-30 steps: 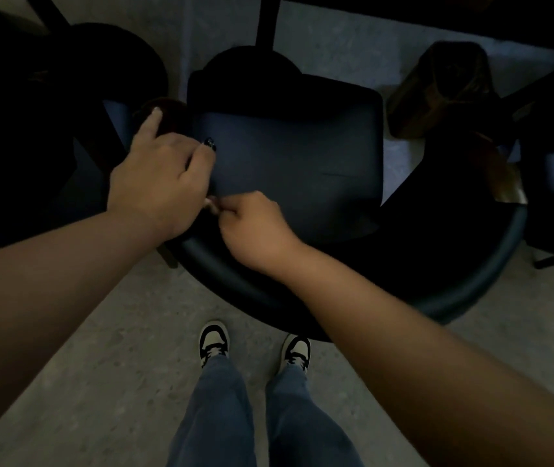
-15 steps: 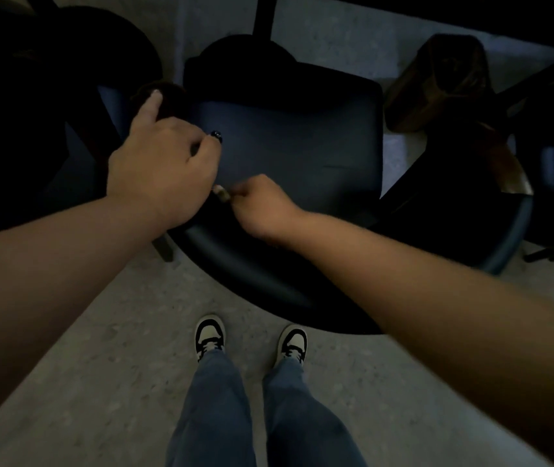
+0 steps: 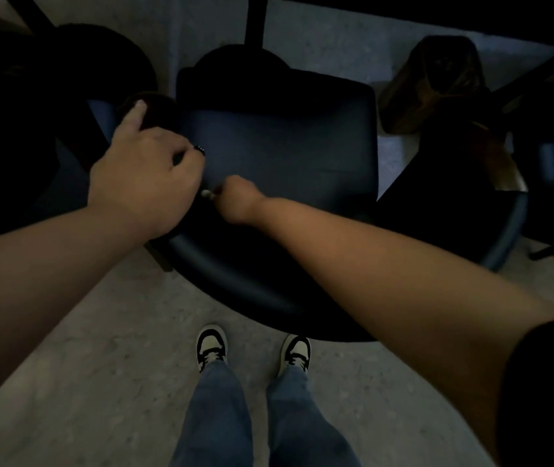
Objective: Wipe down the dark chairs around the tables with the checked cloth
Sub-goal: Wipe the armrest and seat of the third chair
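- The dark chair [image 3: 279, 156] lies under both hands, its seat ahead of the knuckles.
- Left hand [image 3: 140, 176] grips the chair's left edge, steadying it.
- Right hand [image 3: 238, 203], just right of the left, pinches the checked cloth [image 3: 207, 193], mostly hidden; wiping seems underway, and a sweep rightward over the seat looks next.

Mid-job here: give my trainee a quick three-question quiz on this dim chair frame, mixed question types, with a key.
1. True or false: the left hand rests flat on the grey speckled floor.
2. Which hand pinches a small pale bit of something at the dark blue padded chair seat's left edge? A left, B right.
3. Fill in: the black-and-white sneakers stand ____ the chair's curved backrest.

Key: 1 false; 2 B, the right hand; 3 behind.
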{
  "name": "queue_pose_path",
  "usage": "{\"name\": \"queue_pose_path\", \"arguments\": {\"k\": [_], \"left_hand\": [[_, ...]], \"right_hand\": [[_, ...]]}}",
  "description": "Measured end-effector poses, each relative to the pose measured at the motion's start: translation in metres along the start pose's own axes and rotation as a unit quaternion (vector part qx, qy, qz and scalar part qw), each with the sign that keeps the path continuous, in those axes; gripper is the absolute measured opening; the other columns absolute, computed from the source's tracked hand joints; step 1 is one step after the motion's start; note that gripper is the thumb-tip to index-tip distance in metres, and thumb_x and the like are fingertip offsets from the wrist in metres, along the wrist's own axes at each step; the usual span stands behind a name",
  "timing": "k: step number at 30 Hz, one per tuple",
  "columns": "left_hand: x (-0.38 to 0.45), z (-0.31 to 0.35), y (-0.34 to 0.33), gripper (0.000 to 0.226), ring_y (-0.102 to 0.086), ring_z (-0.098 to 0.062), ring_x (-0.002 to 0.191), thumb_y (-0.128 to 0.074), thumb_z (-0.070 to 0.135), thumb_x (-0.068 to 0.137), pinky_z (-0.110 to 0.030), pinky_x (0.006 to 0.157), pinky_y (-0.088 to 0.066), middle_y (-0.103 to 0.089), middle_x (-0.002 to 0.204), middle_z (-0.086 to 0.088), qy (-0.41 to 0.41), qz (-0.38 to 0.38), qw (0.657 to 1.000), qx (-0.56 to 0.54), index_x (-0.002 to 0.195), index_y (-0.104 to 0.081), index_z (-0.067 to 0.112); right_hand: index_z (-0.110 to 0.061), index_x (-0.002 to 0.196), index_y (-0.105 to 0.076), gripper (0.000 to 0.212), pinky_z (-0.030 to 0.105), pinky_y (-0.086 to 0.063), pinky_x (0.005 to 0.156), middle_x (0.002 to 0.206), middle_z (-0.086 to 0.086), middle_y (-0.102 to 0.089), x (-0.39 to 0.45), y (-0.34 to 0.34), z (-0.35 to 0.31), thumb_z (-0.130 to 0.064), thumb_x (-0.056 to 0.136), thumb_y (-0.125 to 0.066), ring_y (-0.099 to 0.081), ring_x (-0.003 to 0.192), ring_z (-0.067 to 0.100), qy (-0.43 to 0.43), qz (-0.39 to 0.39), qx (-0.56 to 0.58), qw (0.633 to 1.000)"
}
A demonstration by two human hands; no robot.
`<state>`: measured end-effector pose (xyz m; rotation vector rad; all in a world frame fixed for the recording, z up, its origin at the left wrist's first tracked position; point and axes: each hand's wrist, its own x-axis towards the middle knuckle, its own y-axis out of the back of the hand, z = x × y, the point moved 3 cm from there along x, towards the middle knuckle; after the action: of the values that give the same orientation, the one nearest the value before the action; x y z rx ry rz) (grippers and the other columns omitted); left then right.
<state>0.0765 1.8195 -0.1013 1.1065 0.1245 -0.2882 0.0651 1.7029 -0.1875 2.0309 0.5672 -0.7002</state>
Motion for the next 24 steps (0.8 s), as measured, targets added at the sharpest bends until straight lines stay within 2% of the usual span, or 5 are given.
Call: {"name": "queue_pose_path", "arguments": {"k": [3, 7, 13, 19, 24], "left_hand": [[0.002, 0.000, 0.000, 0.060, -0.011, -0.015, 0.148, -0.030, 0.051, 0.077, -0.040, 0.116, -0.022, -0.044, 0.149, 0.002, -0.004, -0.001, 1.000, 0.002, 0.120, -0.066, 0.027], [0.002, -0.004, -0.001, 0.060, -0.011, -0.014, 0.148, -0.029, 0.051, 0.079, -0.040, 0.116, -0.020, -0.048, 0.146, 0.006, -0.013, -0.007, 1.000, 0.006, 0.119, -0.067, 0.028], [0.006, -0.006, -0.001, 0.066, -0.010, -0.013, 0.148, -0.027, 0.057, 0.076, -0.039, 0.117, -0.019, -0.044, 0.149, 0.005, -0.007, -0.005, 1.000, 0.008, 0.123, -0.064, 0.028], [0.008, -0.011, -0.004, 0.070, -0.012, -0.011, 0.148, -0.026, 0.061, 0.071, -0.040, 0.117, -0.021, -0.047, 0.147, 0.007, -0.008, 0.004, 1.000, 0.005, 0.119, -0.066, 0.031], [0.007, -0.011, -0.005, 0.064, -0.012, -0.010, 0.147, -0.030, 0.059, 0.072, -0.040, 0.117, -0.022, -0.045, 0.148, 0.008, 0.001, 0.006, 1.000, 0.010, 0.118, -0.067, 0.033]], "right_hand": [[-0.010, 0.067, -0.049, 0.039, 0.030, -0.036, 0.055, 0.088, 0.014, -0.052, -0.026, 0.008, 0.043, -0.028, 0.101, -0.043, -0.051, 0.080, 0.023, 0.028, -0.054, -0.091, 0.994], [0.002, 0.109, -0.062, 0.028, 0.033, -0.044, 0.081, 0.116, 0.019, -0.062, -0.064, 0.058, 0.149, -0.020, 0.095, -0.052, -0.061, 0.104, 0.032, -0.102, -0.177, -0.296, 0.933], [0.001, 0.122, -0.058, 0.049, 0.032, -0.043, 0.088, 0.126, 0.019, -0.057, -0.060, 0.097, 0.183, -0.040, 0.099, -0.046, -0.056, 0.113, 0.033, -0.141, -0.172, -0.382, 0.897], [-0.005, 0.117, -0.065, 0.036, 0.029, -0.045, 0.087, 0.118, 0.016, -0.063, -0.056, 0.032, 0.101, -0.029, 0.097, -0.048, -0.060, 0.108, 0.028, -0.043, -0.101, -0.131, 0.985], [-0.013, 0.111, -0.070, 0.032, 0.031, -0.050, 0.084, 0.109, 0.015, -0.069, -0.095, 0.026, 0.044, -0.011, 0.090, -0.046, -0.063, 0.102, 0.030, 0.059, -0.007, -0.044, 0.997]]}}
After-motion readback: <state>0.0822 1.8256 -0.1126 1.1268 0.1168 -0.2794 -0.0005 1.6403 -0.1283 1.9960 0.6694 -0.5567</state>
